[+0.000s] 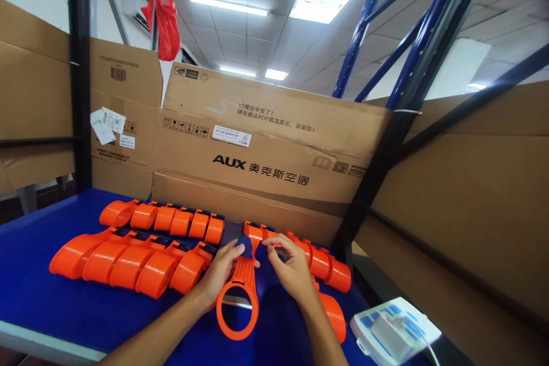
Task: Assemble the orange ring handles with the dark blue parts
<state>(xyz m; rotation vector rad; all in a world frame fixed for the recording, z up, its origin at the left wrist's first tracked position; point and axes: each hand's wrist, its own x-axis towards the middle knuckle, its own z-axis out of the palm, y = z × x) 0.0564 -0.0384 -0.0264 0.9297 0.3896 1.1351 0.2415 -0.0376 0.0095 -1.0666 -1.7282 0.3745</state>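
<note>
An orange plastic part with a ring at its lower end [237,310] hangs in front of me, held at its upper end by my left hand [223,266]. A small dark blue piece [245,246] shows under my left thumb, at the top of the orange part. Just to the right, my right hand [288,260] is raised with its thumb and index finger brought near each other. Whether anything sits between those fingertips is too small to make out. Orange rounded parts [156,269] stand in rows behind and to the left of my left hand.
More orange parts [319,263] line the right side of the blue tabletop [38,263]. A white power strip [394,331] with a plugged-in adapter lies at the right front. Cardboard panels [266,154] wall the back and sides, and dark metal posts [80,86] rise at the corners.
</note>
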